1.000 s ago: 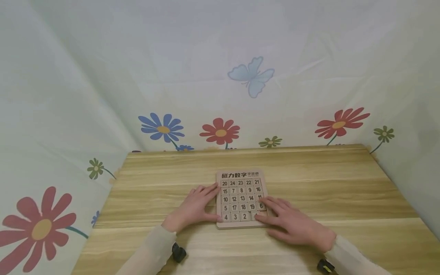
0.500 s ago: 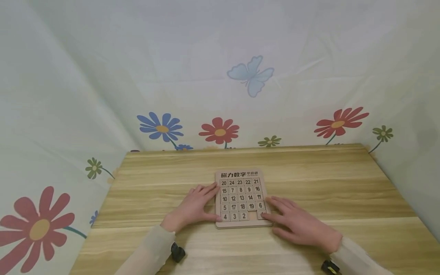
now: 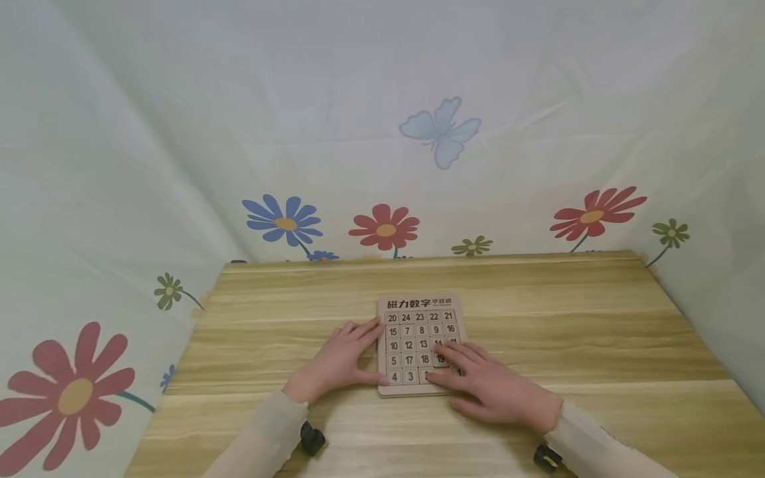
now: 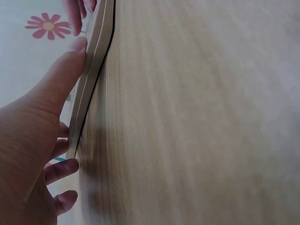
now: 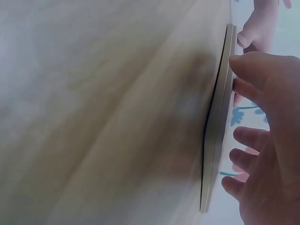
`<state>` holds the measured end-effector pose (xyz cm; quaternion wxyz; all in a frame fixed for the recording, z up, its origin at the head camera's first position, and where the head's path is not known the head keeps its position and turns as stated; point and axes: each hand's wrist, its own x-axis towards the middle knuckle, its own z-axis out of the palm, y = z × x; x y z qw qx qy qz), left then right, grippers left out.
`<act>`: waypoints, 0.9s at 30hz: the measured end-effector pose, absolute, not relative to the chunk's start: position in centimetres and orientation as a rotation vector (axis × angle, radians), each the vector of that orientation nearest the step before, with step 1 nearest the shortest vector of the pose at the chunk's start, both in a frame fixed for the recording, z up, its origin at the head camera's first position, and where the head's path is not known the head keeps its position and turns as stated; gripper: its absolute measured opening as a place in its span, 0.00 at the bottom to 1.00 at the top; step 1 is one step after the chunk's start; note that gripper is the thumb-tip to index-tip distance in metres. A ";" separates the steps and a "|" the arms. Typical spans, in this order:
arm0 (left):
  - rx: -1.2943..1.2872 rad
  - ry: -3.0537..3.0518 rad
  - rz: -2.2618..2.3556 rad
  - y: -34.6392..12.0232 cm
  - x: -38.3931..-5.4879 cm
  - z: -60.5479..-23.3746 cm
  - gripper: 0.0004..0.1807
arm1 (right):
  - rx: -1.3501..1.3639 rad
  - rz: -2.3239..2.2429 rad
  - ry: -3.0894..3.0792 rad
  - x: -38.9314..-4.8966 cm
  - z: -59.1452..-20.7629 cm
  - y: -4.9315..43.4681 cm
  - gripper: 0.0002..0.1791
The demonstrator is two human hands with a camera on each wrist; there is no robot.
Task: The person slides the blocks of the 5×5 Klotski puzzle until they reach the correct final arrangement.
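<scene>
While the left hand (image 3: 335,362) lies along the left edge of the number puzzle board (image 3: 412,391) — thumb at the near corner, fingers relaxed — the right hand (image 3: 505,392) reaches over the near right part, fingers extended, loosely spread, one fingertip on the tile marked 2 (image 3: 422,372). Board flat on the wood-grain table (image 3: 287,292), between both hands. Flowered cloth (image 3: 335,99) behind.
</scene>
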<state>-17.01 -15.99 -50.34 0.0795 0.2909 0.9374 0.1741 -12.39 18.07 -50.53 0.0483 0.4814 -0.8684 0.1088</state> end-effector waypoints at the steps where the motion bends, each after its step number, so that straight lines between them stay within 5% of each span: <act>1: 0.871 2.805 0.522 -16.0 -17.0 -50.3 0.61 | 1.463 0.333 -2.649 -12.3 -50.5 18.2 0.30; 14: 0.864 2.808 0.518 -16.1 -17.1 -50.5 0.62 | 1.372 0.367 -2.734 -11.7 -50.2 21.0 0.30; 27: 0.870 2.816 0.498 -16.1 -17.1 -50.7 0.61 | 1.510 0.298 -2.645 -12.2 -50.2 17.5 0.31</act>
